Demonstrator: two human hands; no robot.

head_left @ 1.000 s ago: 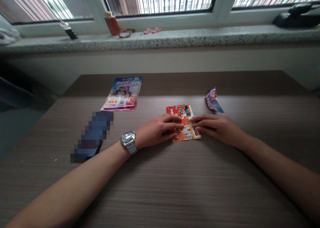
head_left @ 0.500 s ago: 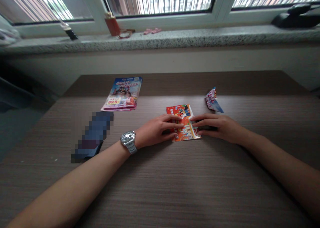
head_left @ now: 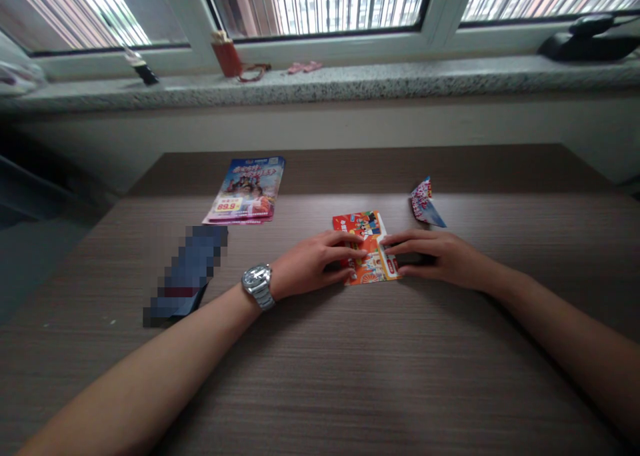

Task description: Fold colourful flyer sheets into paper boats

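Note:
A red and orange printed leaflet (head_left: 371, 269) lies on the table, with a light strip along its right side that looks like a fold. My left hand (head_left: 320, 259), with a metal watch (head_left: 258, 285) at the wrist, rests on the leaflet's left part, fingers stretched and apart. From the other side, my right hand (head_left: 435, 255) touches the right edge with its fingertips, its fingers extended. The thumbs are mostly hidden beneath the hands. Beyond my right hand stands a folded piece of blue and pink printed paper (head_left: 426, 204).
A stack of blue and pink flyers (head_left: 250, 189) lies at the back left of the wooden table (head_left: 350, 376). Nearer me is a dark, pixelated flat object (head_left: 187, 276). On the stone windowsill (head_left: 380, 86) are a red case (head_left: 227, 57) and a black device (head_left: 590, 43).
The camera view has shifted very slightly. Both hands stay at the leaflet; the right fingers have changed position only a little along its right edge.

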